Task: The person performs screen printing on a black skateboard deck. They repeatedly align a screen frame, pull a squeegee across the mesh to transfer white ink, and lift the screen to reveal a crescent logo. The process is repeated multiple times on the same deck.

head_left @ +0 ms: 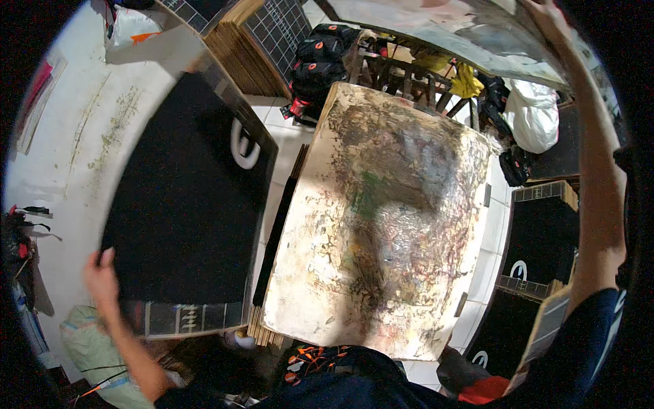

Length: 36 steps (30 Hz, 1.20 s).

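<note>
My left hand (101, 276) is closed on the left edge of a large flat board covered in black cloth (184, 191). A white curved mark shows near its far right corner, and a grey gridded strip runs along its near end. The board is tilted beside a worn table top (381, 225) with cracked, paint-stained patches. My right arm reaches far up along the right side. At the top rim my right hand (543, 10) is at the edge of a raised, smeared pale panel (436, 31), apparently gripping it; its fingertips are partly cut off.
Stacked boards (252, 48) stand at the far left. Black packaged bundles (323, 58) sit beside them. Behind the table are a dark rack, a yellow cloth (466, 82) and a white bag (531, 116). More black boards (538, 238) lie at the right. A pale green sack (92, 347) rests near left.
</note>
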Tool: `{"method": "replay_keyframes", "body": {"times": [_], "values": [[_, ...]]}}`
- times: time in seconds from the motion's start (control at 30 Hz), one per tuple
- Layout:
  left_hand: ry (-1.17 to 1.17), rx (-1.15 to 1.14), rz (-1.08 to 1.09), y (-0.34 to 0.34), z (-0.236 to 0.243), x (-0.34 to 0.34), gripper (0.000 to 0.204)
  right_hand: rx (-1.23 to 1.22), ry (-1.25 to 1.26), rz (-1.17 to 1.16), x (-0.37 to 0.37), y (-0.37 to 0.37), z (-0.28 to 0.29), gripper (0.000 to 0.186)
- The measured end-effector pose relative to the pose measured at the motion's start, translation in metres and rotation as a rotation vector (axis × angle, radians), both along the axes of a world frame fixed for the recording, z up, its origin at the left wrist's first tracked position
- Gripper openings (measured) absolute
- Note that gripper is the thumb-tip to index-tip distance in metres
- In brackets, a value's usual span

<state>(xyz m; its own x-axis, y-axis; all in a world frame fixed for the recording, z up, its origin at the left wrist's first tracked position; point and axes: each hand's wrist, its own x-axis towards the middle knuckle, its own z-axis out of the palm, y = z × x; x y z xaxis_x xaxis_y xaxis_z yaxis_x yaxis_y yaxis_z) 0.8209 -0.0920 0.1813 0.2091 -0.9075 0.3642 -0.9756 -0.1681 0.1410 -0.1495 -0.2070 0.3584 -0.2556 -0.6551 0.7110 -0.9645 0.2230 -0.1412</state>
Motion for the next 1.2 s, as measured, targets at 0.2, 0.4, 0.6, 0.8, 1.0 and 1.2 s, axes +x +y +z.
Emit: {"method": "replay_keyframes", "body": {"times": [0.2, 0.4, 0.6, 0.8, 1.0, 1.2], "values": [[0.241, -0.137, 0.186, 0.107, 0.174, 0.158, 0.054, 0.055, -0.101, -0.041, 0.058, 0.038, -0.014, 0.067], [0.782, -0.132, 0.297, 0.144, 0.085, 0.147, 0.044, 0.124, -0.108, -0.145, 0.117, 0.060, -0.005, 0.075], [0.878, 0.043, 0.278, 0.144, -0.109, 0.004, 0.033, 0.095, -0.109, -0.109, 0.109, 0.062, -0.014, 0.074], [0.877, 0.305, -0.117, 0.134, -0.230, -0.133, 0.035, 0.080, -0.004, -0.101, 0.095, 0.058, -0.021, 0.079], [0.963, 0.515, -0.091, 0.127, -0.265, -0.229, 0.033, 0.104, -0.005, -0.100, 0.089, 0.060, -0.026, 0.084], [1.089, 0.506, -0.264, 0.133, -0.265, -0.256, 0.025, 0.117, -0.011, -0.112, 0.094, 0.059, -0.015, 0.087]]}}
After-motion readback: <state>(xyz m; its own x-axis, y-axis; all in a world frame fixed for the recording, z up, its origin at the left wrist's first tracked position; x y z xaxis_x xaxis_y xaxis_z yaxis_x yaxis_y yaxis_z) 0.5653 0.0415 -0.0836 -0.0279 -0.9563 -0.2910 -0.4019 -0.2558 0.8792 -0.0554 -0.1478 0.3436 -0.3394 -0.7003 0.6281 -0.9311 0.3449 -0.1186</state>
